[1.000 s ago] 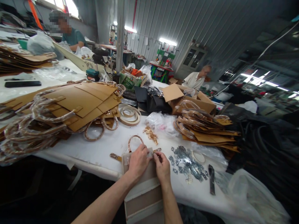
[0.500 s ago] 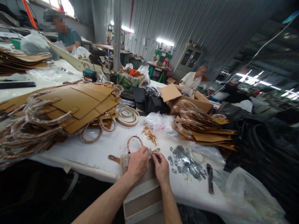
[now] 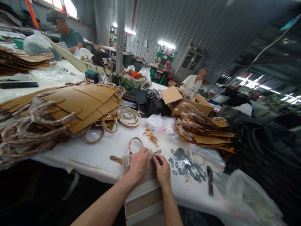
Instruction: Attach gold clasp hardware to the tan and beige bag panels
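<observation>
A grey-beige bag panel (image 3: pixel 143 205), lining side up, lies over the table's front edge below my hands. A brown handle (image 3: pixel 135 142) sticks out beyond its far end, and strap ends with metal plates (image 3: pixel 116 158) show at both sides. My left hand (image 3: pixel 139 163) is closed on the panel's far edge, its fingers curled over it. Beside it, my right hand (image 3: pixel 162 168) is closed in a pinch at the edge near the right strap. What lies between its fingertips is too small to make out.
Dark metal plates (image 3: pixel 188 164) lie to the right, near a black tool-like piece (image 3: pixel 210 181). Gold-coloured fittings (image 3: pixel 150 136) sit beyond the handle. Brown bag panels are stacked left (image 3: pixel 68 105) and right (image 3: pixel 207 133). Two people sit farther back.
Both hands stay at the panel's far edge with almost the same grip. The whole view has shifted slightly.
</observation>
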`<control>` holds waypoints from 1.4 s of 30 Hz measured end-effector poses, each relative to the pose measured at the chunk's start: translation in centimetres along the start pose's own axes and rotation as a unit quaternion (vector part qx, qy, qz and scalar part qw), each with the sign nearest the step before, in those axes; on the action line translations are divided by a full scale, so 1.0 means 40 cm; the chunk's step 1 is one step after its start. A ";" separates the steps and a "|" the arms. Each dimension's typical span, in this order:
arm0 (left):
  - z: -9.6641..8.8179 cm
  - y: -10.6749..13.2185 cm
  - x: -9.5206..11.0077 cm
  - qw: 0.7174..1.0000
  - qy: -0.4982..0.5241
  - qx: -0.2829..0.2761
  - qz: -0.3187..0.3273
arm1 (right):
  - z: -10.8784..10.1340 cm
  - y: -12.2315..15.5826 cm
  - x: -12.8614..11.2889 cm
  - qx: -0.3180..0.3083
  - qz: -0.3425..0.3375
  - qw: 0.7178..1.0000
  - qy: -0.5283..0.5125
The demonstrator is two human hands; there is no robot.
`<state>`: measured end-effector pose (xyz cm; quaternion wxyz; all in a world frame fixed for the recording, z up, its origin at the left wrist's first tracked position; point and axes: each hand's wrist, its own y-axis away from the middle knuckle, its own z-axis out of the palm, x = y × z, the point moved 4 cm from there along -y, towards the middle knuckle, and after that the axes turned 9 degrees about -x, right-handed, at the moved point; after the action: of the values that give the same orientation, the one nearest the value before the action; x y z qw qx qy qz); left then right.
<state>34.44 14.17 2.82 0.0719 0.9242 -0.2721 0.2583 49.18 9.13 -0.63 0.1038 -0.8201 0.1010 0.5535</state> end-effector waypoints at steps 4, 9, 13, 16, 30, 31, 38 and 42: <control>-0.002 0.008 -0.011 0.999 0.037 0.002 0.028 | -0.008 -0.003 0.003 0.005 0.023 0.999 -0.045; -0.006 0.012 -0.013 0.999 0.049 -0.010 0.021 | 0.004 -0.020 -0.017 -0.062 0.009 0.997 -0.048; -0.010 0.010 -0.010 0.998 0.057 -0.029 0.007 | 0.010 -0.032 -0.021 -0.072 0.014 0.997 -0.015; -0.014 0.009 -0.011 0.997 0.069 -0.035 -0.001 | 0.010 -0.038 -0.022 -0.079 0.008 0.997 0.001; -0.011 0.008 -0.020 0.996 0.083 -0.033 -0.008 | 0.013 -0.036 -0.068 -0.093 -0.035 0.990 0.101; -0.011 0.008 -0.020 0.996 0.083 -0.033 -0.008 | 0.014 -0.036 -0.069 -0.089 -0.035 0.990 0.106; -0.012 0.010 -0.020 0.996 0.085 -0.036 -0.009 | 0.020 -0.035 -0.050 -0.050 -0.017 0.993 0.106; -0.014 0.012 -0.017 0.996 0.082 -0.037 -0.008 | 0.026 -0.055 -0.003 -0.044 0.043 0.998 0.011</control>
<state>33.45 14.25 2.96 0.1306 0.8987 -0.2670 0.3225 48.83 11.53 -0.77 0.0428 -0.8248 0.1129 0.5523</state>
